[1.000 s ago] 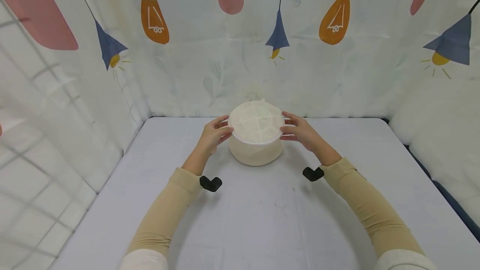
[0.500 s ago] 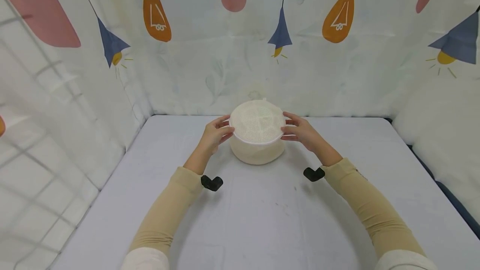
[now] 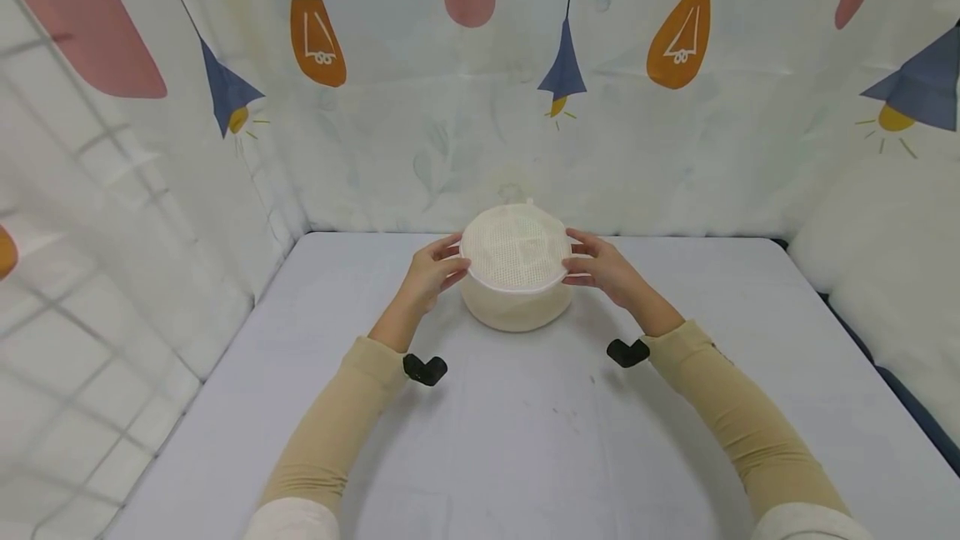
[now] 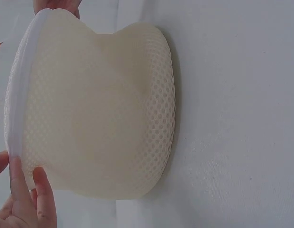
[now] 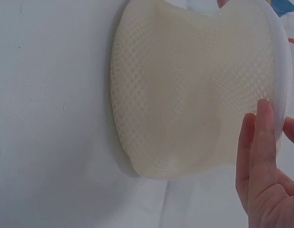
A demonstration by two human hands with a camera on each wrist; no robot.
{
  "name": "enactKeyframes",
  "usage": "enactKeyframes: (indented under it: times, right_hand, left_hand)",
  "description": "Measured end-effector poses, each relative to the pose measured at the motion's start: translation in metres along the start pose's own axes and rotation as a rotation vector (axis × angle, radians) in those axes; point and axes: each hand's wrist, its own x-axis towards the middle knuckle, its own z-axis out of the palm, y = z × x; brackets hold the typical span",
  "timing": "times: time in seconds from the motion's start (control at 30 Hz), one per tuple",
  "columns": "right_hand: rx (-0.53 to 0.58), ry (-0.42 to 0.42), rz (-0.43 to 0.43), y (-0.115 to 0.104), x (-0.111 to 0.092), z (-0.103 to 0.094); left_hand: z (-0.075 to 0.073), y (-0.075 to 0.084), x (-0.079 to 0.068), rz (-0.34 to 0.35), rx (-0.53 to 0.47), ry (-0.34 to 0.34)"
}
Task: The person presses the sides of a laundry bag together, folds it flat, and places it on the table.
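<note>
A round cream mesh laundry bag (image 3: 516,248) stands upright on the white table, its flat mesh top tilted toward me. White zipper trim (image 4: 21,95) runs around its upper edge, and its soft side sags inward in both wrist views. On one side my left hand (image 3: 429,275) pinches the rim between thumb and fingers. My right hand (image 3: 606,272) grips the opposite edge the same way, with its fingertips (image 5: 264,107) against the mesh just under the trim. Whatever may be inside the bag cannot be made out.
The white table (image 3: 517,440) has a few small marks in front of the bag. A printed curtain (image 3: 375,148) with lamps and bulbs rises right behind the table's far edge. Black wrist pieces (image 3: 425,370) jut inward from both sleeves.
</note>
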Motion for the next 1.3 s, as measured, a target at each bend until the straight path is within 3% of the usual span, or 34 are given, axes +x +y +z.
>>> enactKeyframes:
  times: [0.67,1.3]
  right_hand:
    - [0.016,-0.018,0.005,0.0050,0.0024,0.0055]
    - [-0.015,-0.004,0.061,0.0075,0.0030,0.0044]
  left_hand:
    - [-0.0030,-0.0043,-0.0035,-0.021,0.016,0.013]
    - [-0.0016,-0.0079,-0.0022,-0.046,0.018,0.010]
